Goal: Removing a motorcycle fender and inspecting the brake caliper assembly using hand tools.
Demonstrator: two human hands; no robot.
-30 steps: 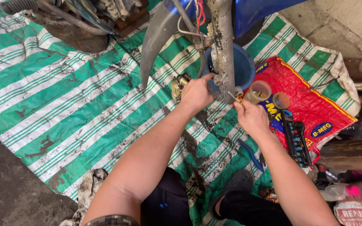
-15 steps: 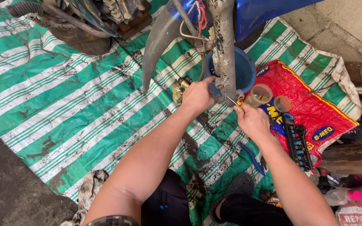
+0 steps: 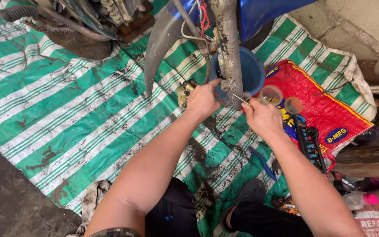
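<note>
The left hand presses closed against the bottom end of the grimy fork leg, over the blue bucket. The right hand pinches a thin metal pin poking into that same end, above the striped green tarp.

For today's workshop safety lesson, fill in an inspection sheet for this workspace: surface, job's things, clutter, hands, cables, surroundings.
Surface: green-and-white striped plastic tarp on the ground, smeared with dark grime.
Job's things: grimy grey metal fork leg standing upright; thin metal pin at its lower end; blue plastic bucket behind it.
Clutter: red printed sack bearing two small round clear cups; black socket rail; blue-handled tool; brass-coloured part.
Hands: left hand grips the fork leg's base; right hand pinches the thin pin.
Cables: red and white wires hanging beside the leg.
Surroundings: curved grey mudguard; concrete floor; dirty rag.
</note>
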